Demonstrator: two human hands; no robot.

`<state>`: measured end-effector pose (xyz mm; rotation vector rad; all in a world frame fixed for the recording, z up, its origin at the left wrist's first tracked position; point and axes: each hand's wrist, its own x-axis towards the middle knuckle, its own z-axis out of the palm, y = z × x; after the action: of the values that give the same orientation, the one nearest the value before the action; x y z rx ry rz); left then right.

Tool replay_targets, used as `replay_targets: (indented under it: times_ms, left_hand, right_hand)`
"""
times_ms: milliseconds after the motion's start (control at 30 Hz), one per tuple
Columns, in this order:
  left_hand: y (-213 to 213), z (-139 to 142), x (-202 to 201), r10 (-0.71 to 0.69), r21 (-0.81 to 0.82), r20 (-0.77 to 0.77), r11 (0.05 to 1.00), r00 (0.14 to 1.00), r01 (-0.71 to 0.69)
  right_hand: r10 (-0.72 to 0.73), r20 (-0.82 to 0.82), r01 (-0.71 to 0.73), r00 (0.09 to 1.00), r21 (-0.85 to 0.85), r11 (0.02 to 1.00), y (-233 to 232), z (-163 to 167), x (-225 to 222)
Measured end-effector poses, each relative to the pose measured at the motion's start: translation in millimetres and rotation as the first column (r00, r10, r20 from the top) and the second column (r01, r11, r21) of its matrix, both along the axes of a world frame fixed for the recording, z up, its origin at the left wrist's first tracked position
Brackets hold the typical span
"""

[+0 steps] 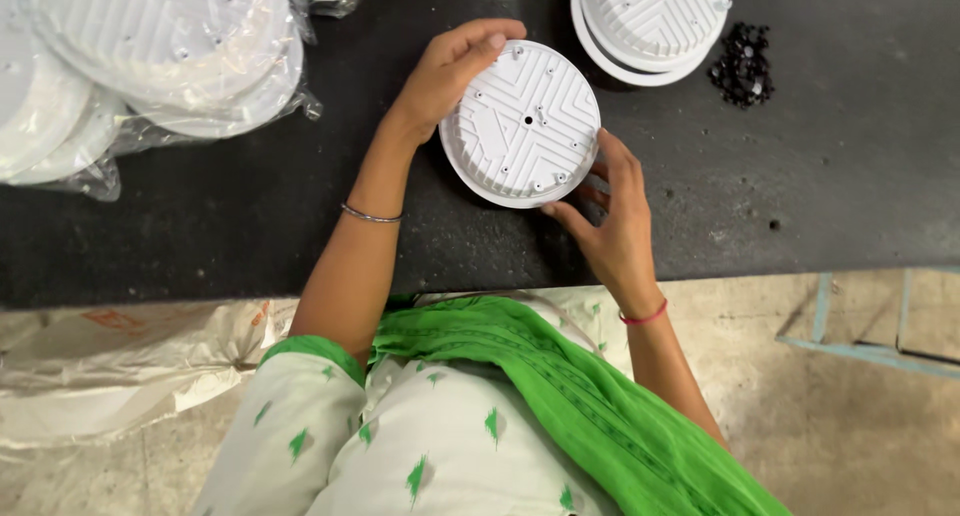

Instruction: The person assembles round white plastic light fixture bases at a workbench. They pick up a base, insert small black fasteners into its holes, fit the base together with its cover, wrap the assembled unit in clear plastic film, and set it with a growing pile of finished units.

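A round white plastic housing (522, 123) with a ribbed chevron face and a centre hole lies on the black worktop (250, 226). My left hand (445, 76) curls over its upper left rim, fingers along the top edge. My right hand (610, 221) grips its lower right rim with thumb and fingertips. Both hands hold the same housing between them.
A stack of matching white housings (650, 21) stands at the top right, with a heap of small black screws (742, 66) beside it. More white housings in clear plastic bags (150, 66) fill the top left. Below the worktop edge lie a pale sack (110, 366) and a light blue frame (860, 321).
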<state>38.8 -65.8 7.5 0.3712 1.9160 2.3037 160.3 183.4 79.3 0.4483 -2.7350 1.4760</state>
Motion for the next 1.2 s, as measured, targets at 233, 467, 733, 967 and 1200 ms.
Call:
replay_targets:
  times_ms: [233,467,733,967,1200]
  left_hand:
    - [3,10,5,-0.01,-0.075,-0.064,0.997,0.998,0.005]
    - [10,18,10,-0.079,-0.055,0.04,0.995,0.996,0.081]
    - [10,30,13,-0.084,-0.089,0.088,0.992,0.993,0.092]
    - [11,29,13,-0.093,-0.062,0.081,0.993,0.992,0.099]
    - [11,28,15,-0.093,-0.054,0.071,0.994,0.993,0.097]
  right_hand:
    - [-0.116,0.029,0.116,0.993,0.01,0.993,-11,-7,2]
    - [-0.149,0.004,0.146,0.989,0.147,0.978,36,1,-7]
    - [-0.267,-0.524,0.46,0.809,0.28,0.843,118,-45,-103]
    - [-0.329,-0.493,0.434,0.806,0.113,0.894,124,-75,-81]
    - [-0.596,-0.333,0.611,0.731,-0.07,0.788,132,-79,-76]
